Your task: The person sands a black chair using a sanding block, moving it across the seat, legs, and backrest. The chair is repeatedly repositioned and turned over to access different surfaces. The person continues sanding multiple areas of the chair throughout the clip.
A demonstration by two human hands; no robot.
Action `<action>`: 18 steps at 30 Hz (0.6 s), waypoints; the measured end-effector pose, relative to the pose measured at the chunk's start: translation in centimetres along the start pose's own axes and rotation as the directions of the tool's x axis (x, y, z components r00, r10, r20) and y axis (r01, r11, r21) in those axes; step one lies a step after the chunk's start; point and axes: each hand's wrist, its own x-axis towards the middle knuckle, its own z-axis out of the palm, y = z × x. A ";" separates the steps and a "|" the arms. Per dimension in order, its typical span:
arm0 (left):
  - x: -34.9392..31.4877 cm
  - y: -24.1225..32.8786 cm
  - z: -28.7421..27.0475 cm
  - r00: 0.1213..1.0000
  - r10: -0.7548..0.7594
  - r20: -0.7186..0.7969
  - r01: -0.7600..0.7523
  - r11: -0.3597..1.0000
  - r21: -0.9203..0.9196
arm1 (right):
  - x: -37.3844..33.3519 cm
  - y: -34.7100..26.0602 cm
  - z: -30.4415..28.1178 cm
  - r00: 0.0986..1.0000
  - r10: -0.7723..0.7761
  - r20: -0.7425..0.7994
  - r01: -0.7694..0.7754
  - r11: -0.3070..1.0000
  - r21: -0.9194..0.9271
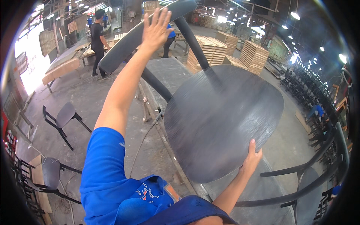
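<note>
A black wooden chair [225,123] stands before me on a grey-topped workbench [165,75], its wide seat facing up with a streaked sheen. Two round posts rise from the far edge of the seat to a curved backrest [123,45]. My left hand [155,30] lies flat against the backrest, fingers stretched and apart. At the near right rim of the seat, my right hand [252,159] grips the edge, thumb on top and the other fingers hidden beneath. The chair's legs are out of sight under the seat.
Another black chair [307,187] is close on my right. Two dark chairs, one [65,114] farther off, stand on the left floor near a loose cable [140,146]. Stacked wooden slats [210,50] rise beyond the bench. A person in black [98,41] stands far left; rows of chairs line the right.
</note>
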 end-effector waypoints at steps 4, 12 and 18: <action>4.0 4.4 3.9 0.994 0.068 -0.091 -0.073 0.996 -0.059 | 1.3 0.2 0.7 0.999 0.004 -0.046 -0.005 0.999 -0.032; 0.1 15.8 9.7 0.612 -0.791 0.006 0.337 0.254 -0.906 | 5.1 0.7 1.7 0.995 0.055 -0.081 -0.059 0.998 -0.038; 2.2 17.7 13.2 0.552 -0.500 0.667 -0.037 -0.814 -0.580 | 6.7 1.2 2.8 0.996 0.057 -0.076 -0.059 0.998 -0.034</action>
